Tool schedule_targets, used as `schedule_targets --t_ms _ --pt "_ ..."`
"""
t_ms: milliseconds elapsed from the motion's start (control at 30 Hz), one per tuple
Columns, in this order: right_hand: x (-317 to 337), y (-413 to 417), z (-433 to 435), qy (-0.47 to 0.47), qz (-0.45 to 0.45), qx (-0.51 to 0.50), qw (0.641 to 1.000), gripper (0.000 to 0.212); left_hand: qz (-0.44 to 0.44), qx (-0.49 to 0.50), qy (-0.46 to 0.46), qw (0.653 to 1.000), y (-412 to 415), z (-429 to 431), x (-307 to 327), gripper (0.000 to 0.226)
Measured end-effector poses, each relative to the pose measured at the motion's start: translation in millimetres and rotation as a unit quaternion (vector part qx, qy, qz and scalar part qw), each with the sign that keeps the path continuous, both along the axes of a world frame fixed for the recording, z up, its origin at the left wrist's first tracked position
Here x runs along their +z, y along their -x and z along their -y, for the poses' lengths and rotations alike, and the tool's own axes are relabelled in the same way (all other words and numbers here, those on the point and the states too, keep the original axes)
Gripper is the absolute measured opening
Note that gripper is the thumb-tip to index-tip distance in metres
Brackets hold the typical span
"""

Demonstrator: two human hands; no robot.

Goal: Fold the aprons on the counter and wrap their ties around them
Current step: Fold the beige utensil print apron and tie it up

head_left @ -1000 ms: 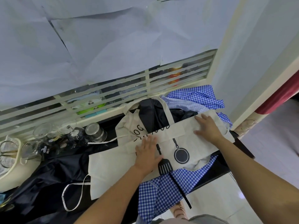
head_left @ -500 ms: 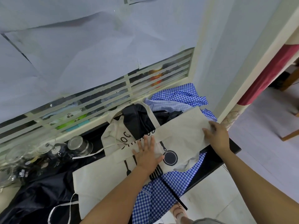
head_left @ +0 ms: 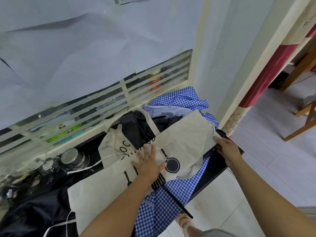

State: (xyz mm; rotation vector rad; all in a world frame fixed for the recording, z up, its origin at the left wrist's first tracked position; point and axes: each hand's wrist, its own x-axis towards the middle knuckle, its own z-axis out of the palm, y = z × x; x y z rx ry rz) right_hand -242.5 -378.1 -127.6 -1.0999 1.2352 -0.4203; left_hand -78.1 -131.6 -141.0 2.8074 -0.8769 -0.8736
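Starting at far left: glass jars (head_left: 42, 166) and a steel cup (head_left: 75, 157) huddled by the window rail on the counter (head_left: 212, 177). Below them, a black apron (head_left: 34, 207) heaped loosely. Next, a white tie (head_left: 85, 168) trailing left from the cream apron (head_left: 184, 139), itself spread across the middle of the counter on top of the other cloths, print side up, a band of it folded across the lettering. Pressed flat on its centre, just beside the printed pan, the left hand (head_left: 148, 165), fingers straight and spread apart, gripping nothing. Under the cream apron and hanging over the counter's front edge, a blue check apron (head_left: 164, 199) with a black strap (head_left: 177, 202) dangling toward the floor. More blue check cloth bunched at the back right corner. At the cream apron's right edge, the right hand (head_left: 229, 149), fingers together and touching the fold; pinching it or merely resting there, impossible to tell. Below, a foot (head_left: 187, 223) on pale tiles; at far right, a red curtain (head_left: 266, 77).
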Motion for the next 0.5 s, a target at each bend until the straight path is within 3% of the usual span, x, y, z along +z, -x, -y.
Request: schedule_targets --t_ms 133,300,500 --pt "16.9 -4.8 3.2 0.020 0.002 0.010 1.000 0.021 -0.011 -0.004 -0.006 1.000 -0.8 -0.1 2.1 0.097" --pt "36.9 -24.1 14.5 0.159 -0.119 0.100 0.975 0.036 -0.035 -0.015 -0.016 0.999 -4.8 -0.6 4.3 0.104" --pt "54.7 -39.1 37.5 0.237 -0.187 0.096 0.948 0.028 -0.040 -0.015 -0.015 0.999 -4.6 -1.2 7.4 0.105"
